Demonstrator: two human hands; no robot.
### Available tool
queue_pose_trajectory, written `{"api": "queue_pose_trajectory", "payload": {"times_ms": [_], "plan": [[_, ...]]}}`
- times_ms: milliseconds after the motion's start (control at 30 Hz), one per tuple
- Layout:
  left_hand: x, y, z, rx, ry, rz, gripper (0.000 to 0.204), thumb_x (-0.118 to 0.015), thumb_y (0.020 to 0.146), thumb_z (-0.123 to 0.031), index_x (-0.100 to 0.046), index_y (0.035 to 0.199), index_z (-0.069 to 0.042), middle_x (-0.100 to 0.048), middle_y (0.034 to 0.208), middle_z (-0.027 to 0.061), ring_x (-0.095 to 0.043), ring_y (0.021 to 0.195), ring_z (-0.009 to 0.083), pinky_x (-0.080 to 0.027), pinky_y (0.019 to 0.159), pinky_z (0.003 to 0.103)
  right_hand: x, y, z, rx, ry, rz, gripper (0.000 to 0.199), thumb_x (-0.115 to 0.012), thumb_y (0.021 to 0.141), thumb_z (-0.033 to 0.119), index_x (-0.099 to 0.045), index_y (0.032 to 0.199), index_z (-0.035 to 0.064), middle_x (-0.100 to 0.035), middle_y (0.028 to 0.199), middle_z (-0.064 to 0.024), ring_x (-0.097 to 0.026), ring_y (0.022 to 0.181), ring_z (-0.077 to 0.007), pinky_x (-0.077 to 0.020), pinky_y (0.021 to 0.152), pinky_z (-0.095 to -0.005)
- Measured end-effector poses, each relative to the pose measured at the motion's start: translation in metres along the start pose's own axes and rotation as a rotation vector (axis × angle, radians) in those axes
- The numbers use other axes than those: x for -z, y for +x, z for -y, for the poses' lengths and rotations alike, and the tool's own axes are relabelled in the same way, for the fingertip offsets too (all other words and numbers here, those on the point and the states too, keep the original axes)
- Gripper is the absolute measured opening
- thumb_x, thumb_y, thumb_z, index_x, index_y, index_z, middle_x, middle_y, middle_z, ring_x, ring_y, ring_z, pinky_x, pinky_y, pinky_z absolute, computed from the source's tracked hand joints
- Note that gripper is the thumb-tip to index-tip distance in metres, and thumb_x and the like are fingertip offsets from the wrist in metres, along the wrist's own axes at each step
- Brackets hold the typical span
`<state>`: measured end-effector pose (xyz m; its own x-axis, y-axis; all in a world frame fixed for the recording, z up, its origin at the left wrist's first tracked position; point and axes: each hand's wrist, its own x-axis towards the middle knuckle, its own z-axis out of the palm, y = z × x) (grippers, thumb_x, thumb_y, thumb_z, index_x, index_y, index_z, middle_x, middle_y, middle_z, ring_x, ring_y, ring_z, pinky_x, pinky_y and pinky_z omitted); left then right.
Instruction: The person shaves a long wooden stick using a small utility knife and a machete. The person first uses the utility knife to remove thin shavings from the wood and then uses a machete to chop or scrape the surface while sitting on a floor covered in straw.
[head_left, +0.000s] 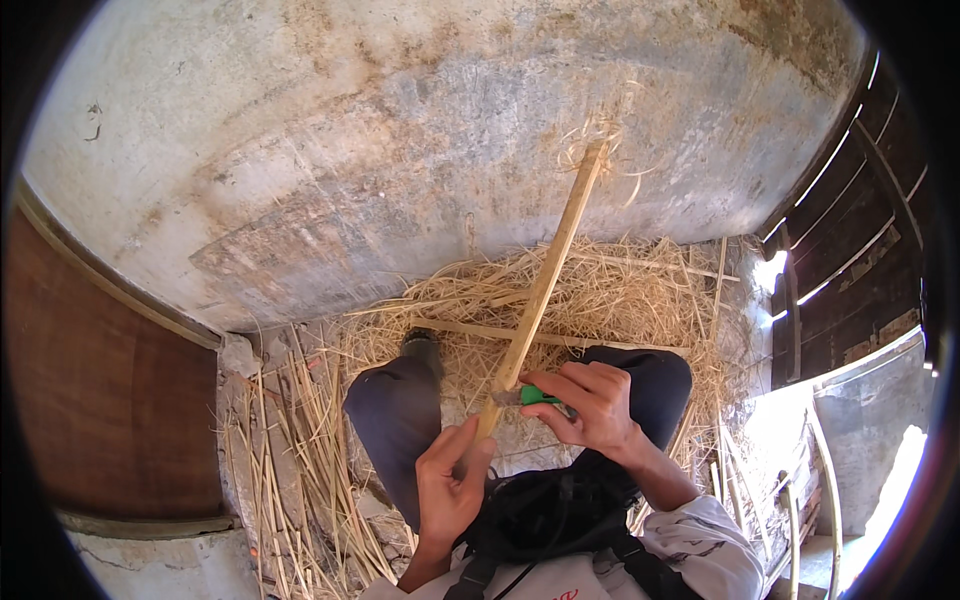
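My left hand [450,490] grips the bamboo strip [545,275], right hand [590,405] holds the green-handled knife [530,396] low; everything toward one o'clock looks uncut.

the near end of the bamboo strip [545,275] is hidden inside the left hand [450,485], low in the middle of the frame. the knife [530,396] shows only a green handle bit and a short stretch of blade; the rest is covered by the fingers of the right hand [595,405]. both forearms are cut off by the lower edge. the pile of shavings [620,290] runs under the dark trouser legs [400,410], so the ground there cannot be seen. the far tip of the strip, upper middle, frays into curls too fine to tell apart. the black rim swallows every corner.
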<state>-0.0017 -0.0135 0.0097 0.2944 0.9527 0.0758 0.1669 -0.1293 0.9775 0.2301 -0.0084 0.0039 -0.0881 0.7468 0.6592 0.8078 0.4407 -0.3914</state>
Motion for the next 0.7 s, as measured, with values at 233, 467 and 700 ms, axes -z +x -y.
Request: {"api": "queue_pose_trajectory", "payload": {"times_ms": [233,467,700], "plan": [[-0.001,0.001,0.007,-0.029,0.009,-0.003,0.030,-0.070,0.100,-0.001,-0.068,0.128,0.010,-0.057,0.083,0.0047,-0.049,0.073,0.0084,-0.039,0.062,0.025,0.000,-0.001,0.002,0.004,-0.046,-0.019,0.038,-0.089,0.080,0.038,-0.081,0.108,0.0141,-0.056,0.068,0.0018,-0.055,0.053,-0.0173,-0.0450,0.049,-0.0319],[-0.002,0.001,0.010,-0.044,-0.006,-0.018,0.031,-0.072,0.099,-0.001,-0.069,0.128,0.009,-0.057,0.080,0.0053,-0.049,0.070,0.0087,-0.039,0.059,0.025,0.000,0.001,0.002,0.011,-0.071,-0.021,0.038,-0.089,0.079,0.038,-0.081,0.109,0.0149,-0.057,0.069,0.0023,-0.056,0.053,-0.0164,-0.0450,0.049,-0.0314],[-0.001,-0.001,0.013,-0.051,-0.005,-0.030,0.032,-0.073,0.099,-0.003,-0.069,0.128,0.010,-0.059,0.080,0.0062,-0.049,0.071,0.0093,-0.040,0.061,0.026,-0.002,0.002,0.004,0.025,-0.095,-0.029,0.037,-0.089,0.079,0.037,-0.082,0.109,0.0157,-0.056,0.069,0.0031,-0.056,0.053,-0.0158,-0.0447,0.049,-0.0314]]}}
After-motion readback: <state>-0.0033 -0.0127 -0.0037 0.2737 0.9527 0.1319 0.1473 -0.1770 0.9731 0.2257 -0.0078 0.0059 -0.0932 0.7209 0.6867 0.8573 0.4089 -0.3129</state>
